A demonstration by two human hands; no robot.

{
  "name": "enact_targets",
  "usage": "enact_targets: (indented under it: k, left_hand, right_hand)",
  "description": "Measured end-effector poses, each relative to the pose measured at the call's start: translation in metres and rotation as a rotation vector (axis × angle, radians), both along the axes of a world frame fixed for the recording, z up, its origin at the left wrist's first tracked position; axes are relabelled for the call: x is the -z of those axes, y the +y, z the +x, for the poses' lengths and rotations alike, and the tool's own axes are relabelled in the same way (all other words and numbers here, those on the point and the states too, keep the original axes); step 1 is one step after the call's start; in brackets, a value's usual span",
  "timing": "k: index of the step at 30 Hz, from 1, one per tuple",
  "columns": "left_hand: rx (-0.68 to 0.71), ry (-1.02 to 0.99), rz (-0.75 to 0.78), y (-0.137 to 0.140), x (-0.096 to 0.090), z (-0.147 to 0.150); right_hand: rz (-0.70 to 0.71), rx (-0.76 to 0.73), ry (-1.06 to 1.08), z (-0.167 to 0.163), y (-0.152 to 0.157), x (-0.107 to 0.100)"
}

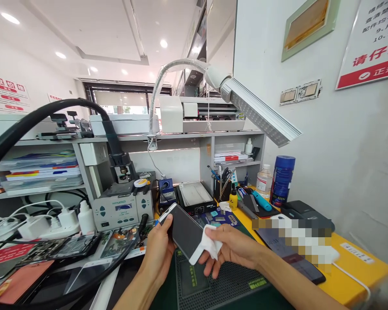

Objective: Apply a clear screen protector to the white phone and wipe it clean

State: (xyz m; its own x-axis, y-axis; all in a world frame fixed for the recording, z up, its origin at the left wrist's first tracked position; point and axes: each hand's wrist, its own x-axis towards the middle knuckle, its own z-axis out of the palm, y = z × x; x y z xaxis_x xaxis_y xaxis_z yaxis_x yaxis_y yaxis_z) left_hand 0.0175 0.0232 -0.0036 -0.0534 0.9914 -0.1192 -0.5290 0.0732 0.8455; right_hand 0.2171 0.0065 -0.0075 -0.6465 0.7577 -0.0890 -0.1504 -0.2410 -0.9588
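Note:
A white-framed smartphone point(185, 230) with a dark screen is tilted above the mat in the middle of the head view. My left hand point(160, 249) grips its left edge, the thumb lying along the front near the upper end. In my right hand point(228, 243) a crumpled white tissue point(211, 243) is pinched between thumb and fingers, and it touches the phone's right edge near the lower end. Below both hands lies a black perforated work mat point(226, 286) with yellow-green markings. The back of the phone is hidden.
On the left stand a grey hot-air station point(121, 211), its black hose crossing the foreground, and several opened phones point(61, 249). A hot plate point(195, 196) is behind. To the right lie a large dark phone point(291, 258), a blue canister point(282, 181) and a yellow bottle point(233, 200). A lamp point(261, 110) overhangs the bench.

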Motion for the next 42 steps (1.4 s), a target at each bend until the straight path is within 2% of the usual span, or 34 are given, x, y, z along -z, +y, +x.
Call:
enact_targets:
  k: [4,6,14,22,25,27,30,33,35,37,39,40,42]
  left_hand:
    - [0.031,0.056,-0.043,-0.006,0.0,0.006]
    - [0.072,0.098,-0.026,-0.011,0.001,0.009]
    - [0.249,0.249,0.214,-0.026,0.001,0.017]
    - [0.377,0.32,0.263,-0.027,0.003,0.018]
    - [0.465,0.275,0.208,-0.027,0.001,0.017]
    - [0.53,0.242,0.117,-0.026,0.001,0.017]
    - [0.537,0.196,-0.005,-0.022,0.0,0.014]
    - [0.538,0.085,-0.107,-0.013,-0.004,0.005]
    - [0.554,-0.032,-0.172,-0.005,-0.009,-0.004]
    - [0.535,-0.062,-0.197,0.0,-0.013,-0.014]
    - [0.524,-0.217,-0.168,0.004,-0.016,-0.021]
    - [0.511,-0.271,-0.153,0.005,-0.016,-0.023]
    - [0.472,-0.376,-0.089,0.004,-0.015,-0.023]
  right_hand:
    - [0.002,-0.072,-0.071,-0.005,-0.001,0.006]
    - [0.022,-0.055,-0.098,-0.007,0.0,0.009]
    - [0.083,0.282,0.009,-0.005,0.006,0.004]
    - [0.113,0.334,0.012,0.001,0.007,-0.002]
    - [0.08,0.321,-0.016,0.002,0.006,-0.003]
    - [0.051,0.311,-0.058,0.002,0.005,-0.003]
    - [0.005,0.328,-0.107,0.001,0.005,-0.003]
    - [-0.052,0.397,-0.095,0.003,0.007,-0.004]
    - [-0.13,0.505,-0.057,0.007,0.011,-0.004]
    - [-0.176,0.633,0.003,0.014,0.02,-0.001]
    - [-0.18,0.774,0.035,0.021,0.034,0.007]
    - [-0.159,0.805,0.063,0.025,0.042,0.013]
    - [-0.12,0.764,0.117,0.032,0.058,0.028]
